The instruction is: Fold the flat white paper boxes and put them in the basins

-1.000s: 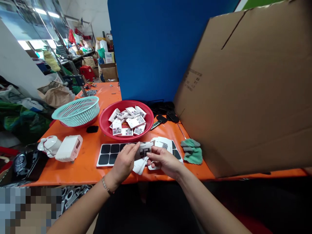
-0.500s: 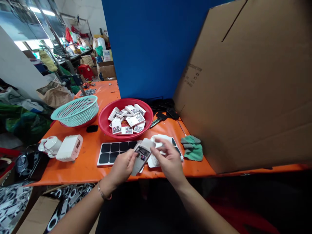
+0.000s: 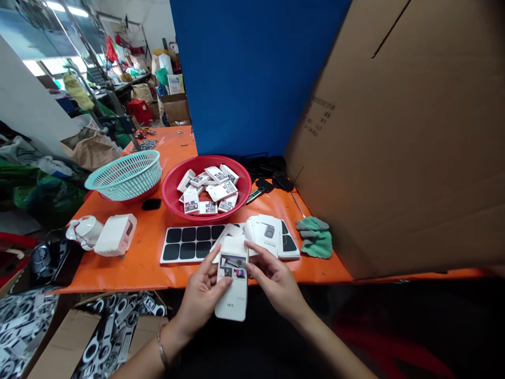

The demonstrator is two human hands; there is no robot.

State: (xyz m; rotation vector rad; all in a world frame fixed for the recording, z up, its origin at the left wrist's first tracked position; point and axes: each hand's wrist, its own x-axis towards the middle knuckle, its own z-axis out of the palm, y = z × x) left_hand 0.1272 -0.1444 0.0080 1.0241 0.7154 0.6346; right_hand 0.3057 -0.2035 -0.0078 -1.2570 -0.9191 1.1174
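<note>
My left hand (image 3: 203,295) holds a flat white package sleeve (image 3: 233,287) with small printed pictures, in front of the table's near edge. My right hand (image 3: 272,279) pinches the sleeve's upper right side with thumb and forefinger. Just beyond the hands lie a white sheet of black rounded pads (image 3: 191,242) and a fanned stack of white cards (image 3: 268,234). Behind them stands a red bowl (image 3: 173,184) holding several small white printed boxes (image 3: 209,189).
On the orange table (image 3: 138,263) are a teal basket (image 3: 124,176), a white device (image 3: 116,234), a green cloth (image 3: 315,237) and black parts (image 3: 268,176). A large cardboard sheet (image 3: 402,142) leans at the right before a blue panel (image 3: 252,73). An open box of printed parts (image 3: 110,331) sits below left.
Both hands drew back from over the table toward me. The white sleeve, held tilted before, now stands upright and lower in my left hand.
</note>
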